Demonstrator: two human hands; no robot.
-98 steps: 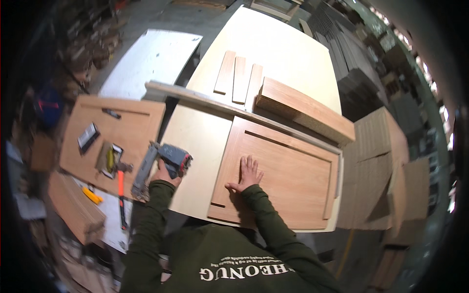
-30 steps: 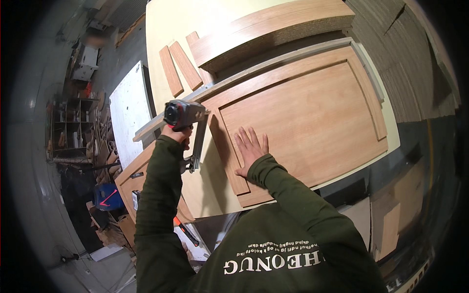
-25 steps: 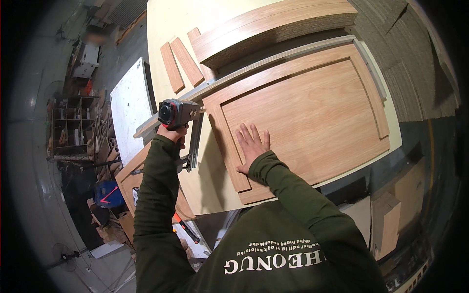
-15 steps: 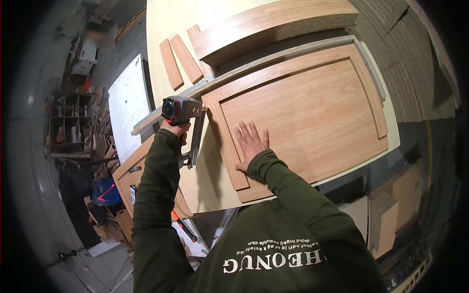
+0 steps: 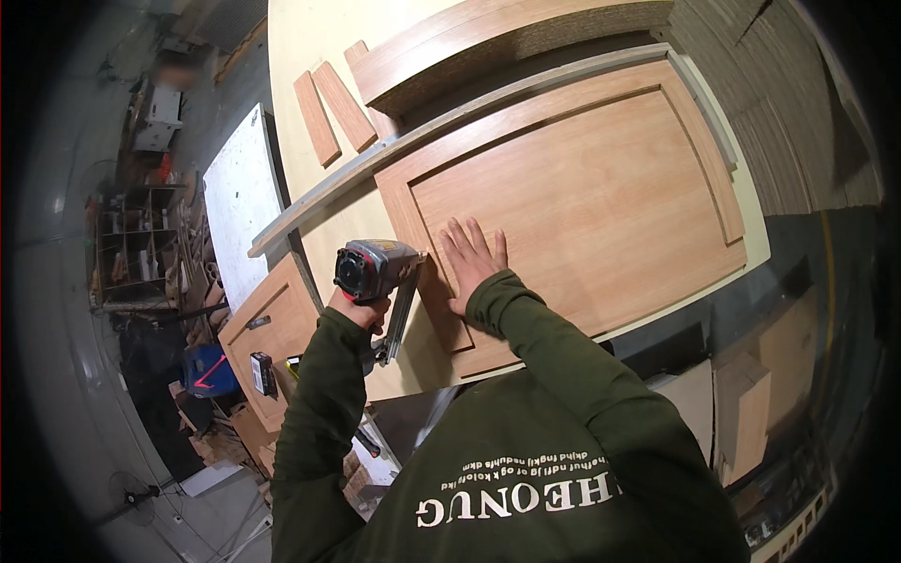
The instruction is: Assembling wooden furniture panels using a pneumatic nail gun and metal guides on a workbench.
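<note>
My left hand (image 5: 359, 311) is wrapped round the grip of a pneumatic nail gun (image 5: 371, 267) with a grey body and a black round cap. The gun's nose is at the left edge of a framed wood panel (image 5: 563, 197), about midway along that side; whether it touches cannot be made out. Its magazine slants down toward me. My right hand (image 5: 475, 258) lies on the panel near its left frame strip, fingers spread. The panel, with its raised wood-grain border, rests on a pale board, its far edge along a long straight rail (image 5: 450, 122).
Behind the rail lies a stack of wood-grain boards (image 5: 507, 47). Several short wood strips (image 5: 317, 117) lie at the far left. Another framed panel (image 5: 272, 328) is at left, a small box (image 5: 264, 373) on it. Stacked boards (image 5: 751, 103) stand at right.
My left hand has brought the nail gun toward me and right, from the panel's far left corner to further down its left edge. My right hand stays spread on the panel.
</note>
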